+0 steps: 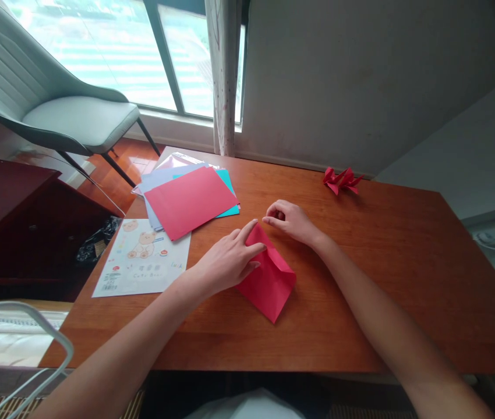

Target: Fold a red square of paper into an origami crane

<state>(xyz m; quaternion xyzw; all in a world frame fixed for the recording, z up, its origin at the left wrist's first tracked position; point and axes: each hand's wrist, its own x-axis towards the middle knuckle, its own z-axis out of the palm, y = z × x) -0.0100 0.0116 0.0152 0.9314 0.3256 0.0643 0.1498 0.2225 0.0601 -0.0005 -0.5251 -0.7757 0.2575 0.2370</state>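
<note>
A folded sheet of red paper [269,282] lies on the wooden table [382,279], one corner pointing away from me. My left hand [225,262] rests flat on its left side, fingers stretched toward the top corner. My right hand [289,221] is curled at that top corner, with its fingertips pinching or pressing the paper's tip.
A stack of coloured sheets with a red one on top [190,201] lies at the back left, above a white printed card with bear pictures [142,259]. Folded red paper figures [341,180] sit near the wall. A grey chair [68,116] stands by the window.
</note>
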